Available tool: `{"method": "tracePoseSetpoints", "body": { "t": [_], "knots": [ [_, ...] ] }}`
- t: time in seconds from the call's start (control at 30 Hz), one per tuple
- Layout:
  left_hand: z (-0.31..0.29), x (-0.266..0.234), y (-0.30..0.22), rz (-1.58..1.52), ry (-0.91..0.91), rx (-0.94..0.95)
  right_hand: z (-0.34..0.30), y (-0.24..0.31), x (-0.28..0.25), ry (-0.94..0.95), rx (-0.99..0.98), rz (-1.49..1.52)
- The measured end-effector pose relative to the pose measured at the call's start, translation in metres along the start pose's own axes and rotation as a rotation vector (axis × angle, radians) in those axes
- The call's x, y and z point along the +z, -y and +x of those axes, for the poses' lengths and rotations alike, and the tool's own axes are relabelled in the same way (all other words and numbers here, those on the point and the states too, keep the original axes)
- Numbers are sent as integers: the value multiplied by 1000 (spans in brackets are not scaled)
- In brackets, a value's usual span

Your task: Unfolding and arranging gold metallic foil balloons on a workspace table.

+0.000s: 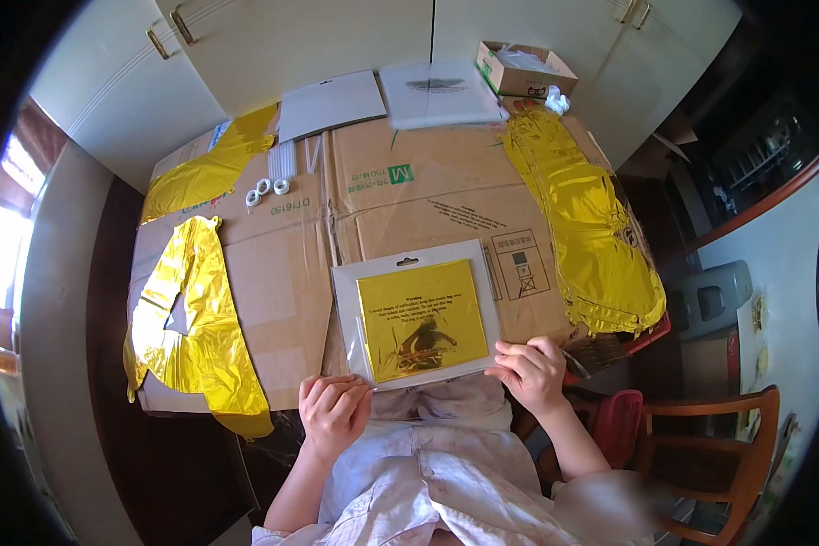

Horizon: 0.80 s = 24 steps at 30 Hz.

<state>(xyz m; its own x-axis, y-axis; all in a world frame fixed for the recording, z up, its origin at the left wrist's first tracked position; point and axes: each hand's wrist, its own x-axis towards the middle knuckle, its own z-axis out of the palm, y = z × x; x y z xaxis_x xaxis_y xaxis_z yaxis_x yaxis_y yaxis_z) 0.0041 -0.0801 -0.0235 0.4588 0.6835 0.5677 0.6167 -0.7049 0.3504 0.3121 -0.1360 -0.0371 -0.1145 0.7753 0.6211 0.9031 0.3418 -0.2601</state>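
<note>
A flat clear plastic bag (pixel 344 305) with a white backing card lies at the table's front edge. A hang hole shows at its far edge. Inside sits a folded square of gold foil (pixel 419 282), seen through the bag's printed front. At its lower left corner my left hand (pixel 334 414) is closed, thumb and fingers pinching the edge. My right hand (pixel 530 371) grips the lower right corner in a pinch. A deflated gold foil balloon (pixel 200 332) lies flat to the left of the bag.
Flattened cardboard (pixel 273 246) covers the table. Gold foil balloons (pixel 596 227) are heaped at right; another gold foil piece (pixel 214 168) lies far left. Ribbon rolls (pixel 264 187), white straws (pixel 283 159), white cards (pixel 332 102), clear bags (pixel 441 96) and a small box (pixel 523 77) sit at the back.
</note>
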Motion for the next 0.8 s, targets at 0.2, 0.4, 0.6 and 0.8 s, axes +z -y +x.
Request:
{"method": "tracePoseSetpoints", "body": {
  "t": [0.2,0.4,0.6,0.8],
  "knots": [
    [2,8,-4,43,-40,-110,8,10,3,-35,55,9],
    [6,13,-9,83,-53,-199,12,17,6,-33,113,4],
    [6,14,-12,119,-26,-245,13,21,10,-24,174,-18],
    [7,14,-14,150,8,-286,19,25,10,-54,238,-64]
  ]
}}
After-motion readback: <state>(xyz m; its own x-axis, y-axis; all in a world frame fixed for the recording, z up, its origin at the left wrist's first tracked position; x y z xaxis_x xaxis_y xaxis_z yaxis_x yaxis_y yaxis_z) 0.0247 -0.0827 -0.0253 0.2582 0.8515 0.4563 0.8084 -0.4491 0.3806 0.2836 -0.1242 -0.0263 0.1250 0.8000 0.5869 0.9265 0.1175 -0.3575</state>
